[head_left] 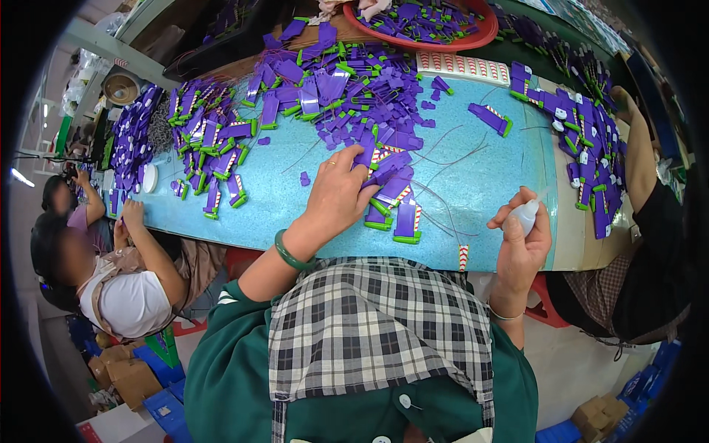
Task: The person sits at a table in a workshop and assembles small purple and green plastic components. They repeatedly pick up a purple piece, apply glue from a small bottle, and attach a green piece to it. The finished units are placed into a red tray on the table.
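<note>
The person's right hand [521,247] is gripping a small white squeeze bottle [526,215], its nozzle pointing upward. The left hand [336,193] is touching purple-and-green pieces [406,221] clustered at its fingertips; whether it is pinching one, nobody can tell. A striped strip [463,257] is lying between both grips, nearer the bottle. Working well probably means that the right hand is squeezing lightly, while the left is steadying one piece, fingers clear of the nozzle.

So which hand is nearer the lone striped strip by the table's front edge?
The right hand: it is just right of the striped strip, holding a white bottle. The left hand is farther off, left of the strip, among the purple pieces.
</note>
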Action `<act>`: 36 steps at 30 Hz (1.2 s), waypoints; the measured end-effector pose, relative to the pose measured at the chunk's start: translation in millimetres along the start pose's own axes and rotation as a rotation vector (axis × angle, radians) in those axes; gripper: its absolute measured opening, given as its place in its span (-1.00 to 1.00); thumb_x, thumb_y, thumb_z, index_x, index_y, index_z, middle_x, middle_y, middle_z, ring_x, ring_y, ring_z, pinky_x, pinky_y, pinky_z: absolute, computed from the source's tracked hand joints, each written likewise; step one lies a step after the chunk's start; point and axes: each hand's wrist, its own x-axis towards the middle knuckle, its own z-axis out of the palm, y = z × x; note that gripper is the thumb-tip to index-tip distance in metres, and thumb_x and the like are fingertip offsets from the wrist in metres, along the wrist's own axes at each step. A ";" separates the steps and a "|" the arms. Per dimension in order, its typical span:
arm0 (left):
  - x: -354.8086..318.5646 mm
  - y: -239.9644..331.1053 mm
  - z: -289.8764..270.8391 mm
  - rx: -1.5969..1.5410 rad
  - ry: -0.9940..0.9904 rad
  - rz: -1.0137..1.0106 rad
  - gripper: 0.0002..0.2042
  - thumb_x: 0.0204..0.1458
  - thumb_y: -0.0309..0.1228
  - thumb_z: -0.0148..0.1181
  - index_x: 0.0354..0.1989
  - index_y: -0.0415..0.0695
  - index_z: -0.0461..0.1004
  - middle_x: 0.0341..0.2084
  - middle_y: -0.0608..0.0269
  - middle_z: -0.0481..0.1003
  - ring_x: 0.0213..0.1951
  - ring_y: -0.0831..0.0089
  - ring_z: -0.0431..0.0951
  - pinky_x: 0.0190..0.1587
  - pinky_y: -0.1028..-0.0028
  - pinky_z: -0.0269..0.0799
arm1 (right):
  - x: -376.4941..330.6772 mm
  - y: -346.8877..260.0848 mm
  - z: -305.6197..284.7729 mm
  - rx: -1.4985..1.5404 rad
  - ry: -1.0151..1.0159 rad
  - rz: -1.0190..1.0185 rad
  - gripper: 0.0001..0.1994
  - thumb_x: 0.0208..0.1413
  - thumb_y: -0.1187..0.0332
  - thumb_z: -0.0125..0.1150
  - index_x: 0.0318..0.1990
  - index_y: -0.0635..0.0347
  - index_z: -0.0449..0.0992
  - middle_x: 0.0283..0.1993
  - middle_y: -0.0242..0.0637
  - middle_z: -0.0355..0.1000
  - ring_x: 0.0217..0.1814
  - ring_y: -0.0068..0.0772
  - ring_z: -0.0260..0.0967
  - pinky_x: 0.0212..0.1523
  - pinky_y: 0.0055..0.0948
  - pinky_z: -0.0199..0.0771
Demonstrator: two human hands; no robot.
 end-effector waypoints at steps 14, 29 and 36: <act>18.9 -8.9 22.2 -0.162 0.156 -0.051 -0.81 -0.16 -0.49 0.30 -0.45 -0.27 0.39 -0.24 0.01 0.46 -0.18 0.05 0.42 -0.11 0.20 0.30 | 1.6 1.0 18.0 -0.056 -0.124 0.050 -0.65 0.10 0.52 0.15 0.06 0.37 0.36 -0.22 -0.25 0.32 -0.32 -0.49 0.38 -0.30 -0.45 0.53; 15.9 6.9 22.9 -0.182 0.108 -0.010 -0.72 -0.04 -0.54 0.19 -0.13 -0.27 0.35 -0.33 0.06 0.42 -0.23 0.12 0.43 -0.12 0.23 0.33 | 7.4 2.4 19.2 -0.082 -0.236 0.121 -0.65 0.10 0.56 0.11 0.08 0.34 0.37 -0.17 -0.27 0.26 -0.28 -0.51 0.37 -0.29 -0.47 0.53; 13.7 13.5 -13.8 -1.595 -0.177 -0.425 -0.69 0.17 -0.41 0.08 0.04 -0.21 0.22 -0.33 0.20 0.45 -0.29 0.42 0.52 -0.36 0.49 0.48 | 19.1 -1.2 35.3 -0.472 -0.475 -0.113 -0.47 0.02 0.59 0.18 0.21 0.29 0.29 -0.16 -0.17 0.31 -0.25 -0.41 0.41 -0.28 -0.48 0.47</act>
